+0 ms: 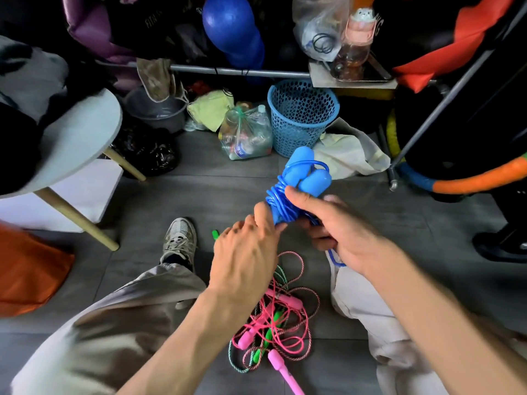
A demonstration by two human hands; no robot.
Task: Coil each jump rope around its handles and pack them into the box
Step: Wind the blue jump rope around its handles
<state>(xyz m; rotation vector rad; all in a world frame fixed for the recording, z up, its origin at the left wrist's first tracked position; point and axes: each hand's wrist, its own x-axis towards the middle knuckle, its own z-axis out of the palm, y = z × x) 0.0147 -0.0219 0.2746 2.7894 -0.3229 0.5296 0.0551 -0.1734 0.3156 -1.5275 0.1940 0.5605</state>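
A blue jump rope [299, 181] is held up in front of me, its two blue handles side by side with blue cord wound around them. My right hand [336, 226] grips the handles from the right, thumb on the coil. My left hand [251, 249] pinches the lower end of the bundle from the left. A loose loop of blue cord [335, 259] hangs under my right wrist. On the floor between my legs lies a tangle of pink and green jump ropes [273, 317], with a pink handle [285, 369] pointing toward me. No box is in view.
A blue mesh basket [302, 115] stands on the grey floor ahead, next to a plastic bag of bottles [245, 135]. A round white stool [77, 138] is at the left. A metal rack bar [228, 70], bags and a hoop [470, 181] crowd the back and right.
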